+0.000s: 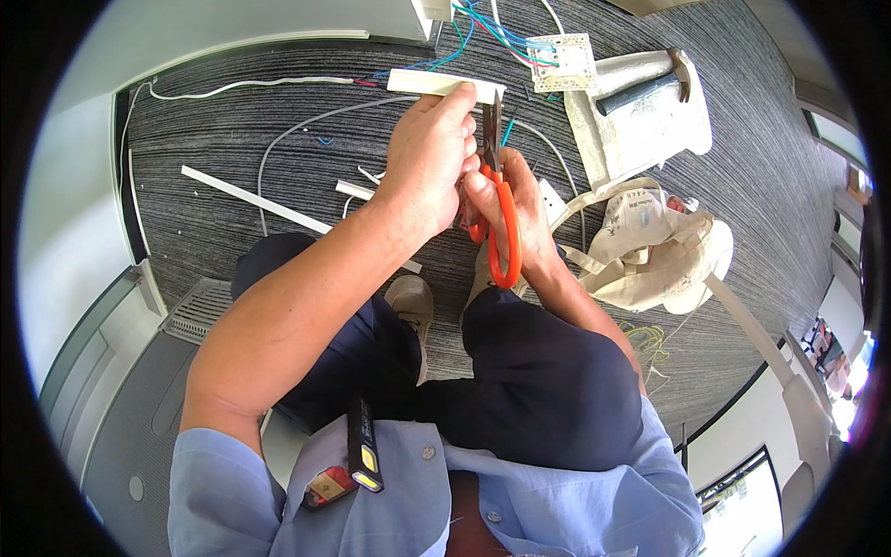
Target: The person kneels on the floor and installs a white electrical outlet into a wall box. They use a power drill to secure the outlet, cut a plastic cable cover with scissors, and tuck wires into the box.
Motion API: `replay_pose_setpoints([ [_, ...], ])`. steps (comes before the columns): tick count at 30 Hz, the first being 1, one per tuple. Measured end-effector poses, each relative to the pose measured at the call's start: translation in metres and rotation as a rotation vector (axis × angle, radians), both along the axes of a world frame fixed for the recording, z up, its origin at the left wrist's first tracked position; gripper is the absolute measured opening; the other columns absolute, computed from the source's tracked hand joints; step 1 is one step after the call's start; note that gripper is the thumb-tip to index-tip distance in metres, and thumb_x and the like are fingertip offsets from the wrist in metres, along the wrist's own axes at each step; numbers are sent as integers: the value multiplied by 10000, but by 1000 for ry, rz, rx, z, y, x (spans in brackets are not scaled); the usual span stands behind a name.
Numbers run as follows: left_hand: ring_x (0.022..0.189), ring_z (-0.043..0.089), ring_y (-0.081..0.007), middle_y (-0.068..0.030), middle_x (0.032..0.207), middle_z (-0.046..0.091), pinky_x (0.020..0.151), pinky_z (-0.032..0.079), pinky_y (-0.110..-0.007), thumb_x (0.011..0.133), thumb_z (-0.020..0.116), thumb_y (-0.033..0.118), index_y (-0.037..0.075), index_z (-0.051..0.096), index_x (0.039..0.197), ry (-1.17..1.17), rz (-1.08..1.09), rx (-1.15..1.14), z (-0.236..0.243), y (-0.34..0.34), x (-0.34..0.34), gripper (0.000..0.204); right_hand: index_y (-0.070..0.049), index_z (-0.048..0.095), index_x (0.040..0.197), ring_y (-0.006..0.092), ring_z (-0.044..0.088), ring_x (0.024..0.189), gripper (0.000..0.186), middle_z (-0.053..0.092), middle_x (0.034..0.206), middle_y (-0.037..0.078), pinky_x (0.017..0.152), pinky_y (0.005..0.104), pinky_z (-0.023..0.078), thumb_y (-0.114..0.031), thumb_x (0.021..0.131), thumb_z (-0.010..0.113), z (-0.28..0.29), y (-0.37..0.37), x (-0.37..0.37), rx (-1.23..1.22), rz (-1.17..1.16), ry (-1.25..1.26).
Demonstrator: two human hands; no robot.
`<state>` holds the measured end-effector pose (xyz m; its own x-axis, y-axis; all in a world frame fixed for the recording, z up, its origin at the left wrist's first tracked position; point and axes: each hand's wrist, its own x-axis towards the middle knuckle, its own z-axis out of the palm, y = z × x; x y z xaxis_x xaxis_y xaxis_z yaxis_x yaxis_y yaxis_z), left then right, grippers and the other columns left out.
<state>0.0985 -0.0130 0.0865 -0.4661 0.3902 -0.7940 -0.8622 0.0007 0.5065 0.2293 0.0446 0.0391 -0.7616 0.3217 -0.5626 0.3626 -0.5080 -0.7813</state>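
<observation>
My left hand (422,162) is closed around a short white plastic trunking strip (427,84), held level over the carpet. In my right hand (531,209) is a pair of scissors (504,227) with orange handles and dark blades pointing away from me. The blades meet the strip's right end; whether they have cut into it I cannot tell. My right thumb lies along the handle, while some of the fingers are hidden behind it. Beyond the strip, blue, green and red wires run to a white square wall plate (563,62).
A hammer (640,93) lies on a pale sack (603,139) at the far right. Nearer is a cream canvas bag (664,260). Another white strip (255,199) and a white cable (241,85) lie on the grey carpet to the left. A thin yellow wire coil (645,343) sits by my right knee.
</observation>
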Motion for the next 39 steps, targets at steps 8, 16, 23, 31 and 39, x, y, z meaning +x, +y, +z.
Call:
replay_pose_setpoints([
  [8, 597, 310, -46, 89, 683, 347, 554, 286, -234, 1031, 655, 280, 154, 574, 956, -47, 43, -28, -2, 2, 0, 168, 87, 509, 1235, 72, 551, 797, 611, 613, 866, 37, 677, 254, 480, -338, 922, 818, 2, 3, -2, 90, 26, -69],
  [16, 565, 295, -44, 88, 663, 350, 516, 259, -230, 1024, 667, 253, 136, 596, 972, -45, 48, -73, -4, 0, 0, 146, 134, 456, 1364, 123, 555, 813, 876, 600, 895, 71, 711, 298, 496, -466, 863, 851, -10, 0, -5, 255, 28, 23],
  [23, 557, 309, -41, 85, 647, 359, 502, 261, -234, 1020, 671, 232, 122, 609, 1001, -82, 54, -74, -3, 0, 2, 128, 92, 474, 1349, 133, 617, 950, 751, 665, 1046, 96, 837, 289, 520, -429, 923, 807, -6, 5, -1, 273, 135, -41],
  [31, 559, 316, -41, 83, 652, 369, 508, 269, -227, 1024, 666, 228, 120, 611, 1013, -87, 56, -62, -3, 0, 1, 121, 89, 468, 1360, 123, 603, 946, 764, 653, 1046, 82, 834, 283, 512, -440, 923, 806, -8, 2, -2, 265, 111, -39],
  [39, 565, 315, -39, 83, 653, 367, 511, 274, -224, 1029, 656, 234, 121, 608, 1017, -89, 51, -67, -2, 0, 2, 123, 89, 461, 1376, 117, 594, 936, 762, 648, 1039, 74, 827, 277, 506, -424, 929, 804, -8, 1, -2, 233, 75, 1],
])
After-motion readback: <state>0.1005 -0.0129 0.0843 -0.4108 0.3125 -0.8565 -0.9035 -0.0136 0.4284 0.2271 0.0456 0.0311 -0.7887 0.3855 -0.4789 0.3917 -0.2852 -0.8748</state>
